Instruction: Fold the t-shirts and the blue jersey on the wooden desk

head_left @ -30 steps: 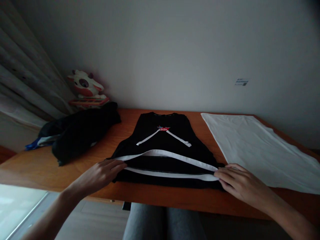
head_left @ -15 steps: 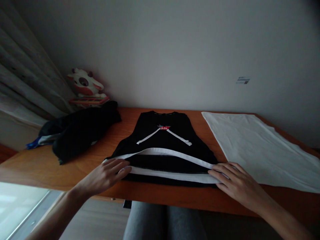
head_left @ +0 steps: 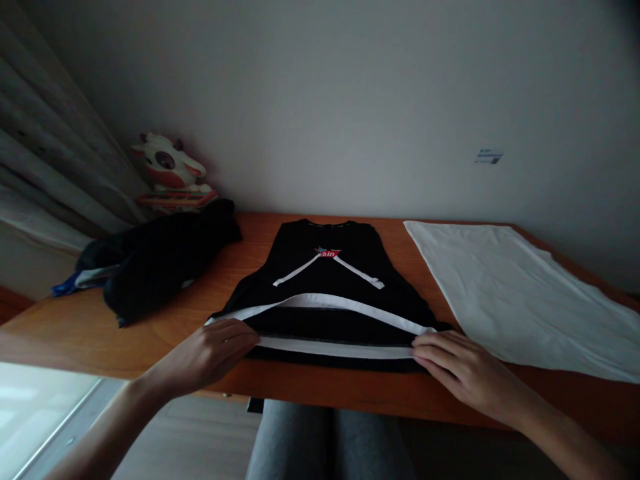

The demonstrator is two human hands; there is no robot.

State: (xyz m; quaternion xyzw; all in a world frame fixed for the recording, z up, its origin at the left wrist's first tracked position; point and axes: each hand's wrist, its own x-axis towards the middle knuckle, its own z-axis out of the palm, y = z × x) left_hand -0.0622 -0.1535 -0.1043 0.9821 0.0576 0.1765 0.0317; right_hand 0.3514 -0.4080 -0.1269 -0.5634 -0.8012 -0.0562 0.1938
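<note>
A black shirt (head_left: pixel 333 272) lies on the wooden table in front of me, its neckline toward the wall. On it show a small red print and two slanting white strips. A white trim (head_left: pixel 330 348) runs along the near edge, and another white band arches above it with black cloth between. At the left end of the trim, my left hand (head_left: pixel 223 348) is closed with the cloth pinched under its fingers. My right hand (head_left: pixel 453 357) grips the right end in the same way, thumb beneath and fingers on top. Parts of the fingertips are hidden by the cloth.
To the right a white cloth (head_left: pixel 525 293) is spread flat on the wooden table (head_left: pixel 280 380). A dark heap of clothing (head_left: pixel 165 260) lies at the left, before a cow-shaped toy (head_left: pixel 167 163). A curtain (head_left: pixel 55 140) hangs at far left, and the wall stands behind.
Both hands have closed more tightly on the ends of the trim. The right hand has shifted slightly left, and the near white trim looks straighter. The other clothes have not moved.
</note>
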